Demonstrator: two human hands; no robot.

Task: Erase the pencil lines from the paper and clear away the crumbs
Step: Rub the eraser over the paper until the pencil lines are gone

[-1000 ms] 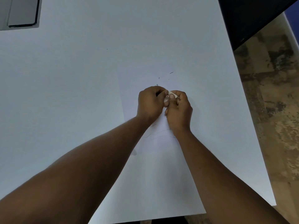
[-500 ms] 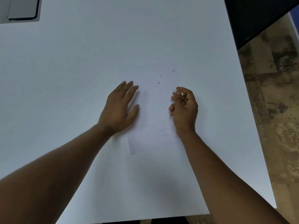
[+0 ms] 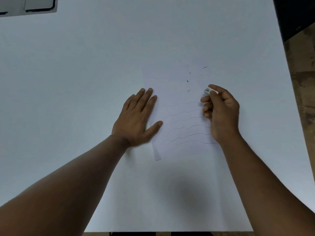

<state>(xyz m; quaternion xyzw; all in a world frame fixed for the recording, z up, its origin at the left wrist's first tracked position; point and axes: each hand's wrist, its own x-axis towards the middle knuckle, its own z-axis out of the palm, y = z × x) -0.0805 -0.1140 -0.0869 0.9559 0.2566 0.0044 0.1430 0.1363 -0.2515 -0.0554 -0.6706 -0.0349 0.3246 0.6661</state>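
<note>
A white sheet of paper (image 3: 177,92) lies on the white table (image 3: 85,82), with several wavy pencil lines (image 3: 184,126) across its near half. Dark eraser crumbs (image 3: 187,81) are scattered on the far part of the sheet. My left hand (image 3: 136,120) lies flat on the paper's left edge, fingers straight, thumb out toward the lines. My right hand (image 3: 219,113) is at the paper's right edge and pinches a small white eraser (image 3: 210,90) between thumb and fingers, just above the topmost line's right end.
A grey flat device (image 3: 34,5) sits at the table's far left corner. A dark object (image 3: 294,14) stands off the far right corner. The table's right edge runs along a worn brown floor (image 3: 305,92). The near edge is close to my body.
One second ago both hands were together over the eraser at the paper's middle. My left hand has since moved left and flattened on the paper; my right hand keeps the eraser at the right edge.
</note>
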